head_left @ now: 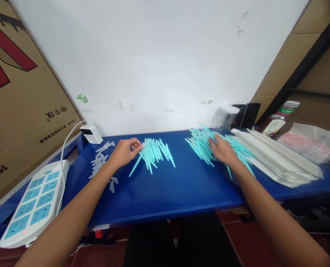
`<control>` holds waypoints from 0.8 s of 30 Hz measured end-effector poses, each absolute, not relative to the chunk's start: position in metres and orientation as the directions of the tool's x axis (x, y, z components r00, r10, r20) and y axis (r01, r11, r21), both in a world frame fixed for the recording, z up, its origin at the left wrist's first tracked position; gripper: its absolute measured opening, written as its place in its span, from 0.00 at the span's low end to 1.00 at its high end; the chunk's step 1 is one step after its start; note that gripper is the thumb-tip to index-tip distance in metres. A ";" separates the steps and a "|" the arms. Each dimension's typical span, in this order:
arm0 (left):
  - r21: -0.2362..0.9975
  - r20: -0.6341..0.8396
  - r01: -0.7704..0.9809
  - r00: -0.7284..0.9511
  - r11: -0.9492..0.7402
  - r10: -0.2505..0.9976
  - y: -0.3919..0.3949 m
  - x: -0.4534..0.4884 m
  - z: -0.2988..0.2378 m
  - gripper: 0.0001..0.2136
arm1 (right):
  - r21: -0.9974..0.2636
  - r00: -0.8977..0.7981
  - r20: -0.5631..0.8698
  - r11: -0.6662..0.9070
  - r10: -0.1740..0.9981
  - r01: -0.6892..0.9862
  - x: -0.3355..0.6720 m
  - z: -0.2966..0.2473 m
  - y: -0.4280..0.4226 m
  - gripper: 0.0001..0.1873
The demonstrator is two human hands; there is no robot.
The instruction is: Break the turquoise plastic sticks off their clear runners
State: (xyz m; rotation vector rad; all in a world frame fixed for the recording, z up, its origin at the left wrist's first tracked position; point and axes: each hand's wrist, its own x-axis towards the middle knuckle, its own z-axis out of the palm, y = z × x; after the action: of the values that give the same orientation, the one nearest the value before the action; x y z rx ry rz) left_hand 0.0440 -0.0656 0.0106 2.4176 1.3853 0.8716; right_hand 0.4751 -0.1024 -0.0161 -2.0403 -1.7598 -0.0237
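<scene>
On table (pixel 165 191): two turquoise stick clusters (pixel 155 150), two hands (pixel 126 151).

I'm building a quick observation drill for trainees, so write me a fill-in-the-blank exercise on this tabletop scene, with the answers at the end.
The ____ hand is at the pile of turquoise sticks beside the long white stack.
The tabletop is dark ____.
The bottle has a ____ cap.
The power strip is on the picture's ____ side.

Missing words: right; blue; white; left.
</scene>
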 end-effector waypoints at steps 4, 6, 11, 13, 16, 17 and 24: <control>0.458 0.388 0.712 0.379 -0.532 0.840 -0.066 0.044 0.011 0.15 | -0.356 0.189 0.375 -0.047 0.908 0.933 0.479 -0.015 -0.101 0.15; 0.467 0.397 0.706 0.370 -0.532 0.840 -0.066 0.045 0.011 0.15 | -0.365 0.166 0.427 0.001 0.889 0.931 0.480 -0.011 -0.102 0.13; 0.689 0.330 0.573 0.297 -0.444 0.896 -0.068 0.050 0.012 0.18 | -0.566 -0.038 0.336 0.234 0.941 0.791 0.458 0.019 -0.108 0.19; 0.819 0.243 0.454 0.278 -0.350 0.929 -0.070 0.053 0.012 0.21 | -0.627 -0.196 0.282 0.335 0.939 0.703 0.437 0.032 -0.107 0.21; 0.902 0.167 0.343 0.279 -0.261 0.946 -0.072 0.056 0.013 0.24 | -0.652 -0.362 0.238 0.425 0.901 0.628 0.403 0.046 -0.099 0.23; 0.912 0.161 0.324 0.277 -0.250 0.947 -0.073 0.057 0.013 0.24 | -0.662 -0.399 0.222 0.438 0.890 0.608 0.392 0.047 -0.095 0.23; 0.964 0.151 0.177 0.258 -0.200 0.954 -0.075 0.066 0.007 0.23 | -0.701 -0.523 0.240 0.519 0.818 0.490 0.354 0.024 -0.082 0.23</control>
State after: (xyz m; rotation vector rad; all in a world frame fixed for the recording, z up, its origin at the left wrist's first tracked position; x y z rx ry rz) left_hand 0.0663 -0.0753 0.0066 1.5963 1.0766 1.0466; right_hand 0.3538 -0.0820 0.0244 -1.0613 -2.2035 0.7707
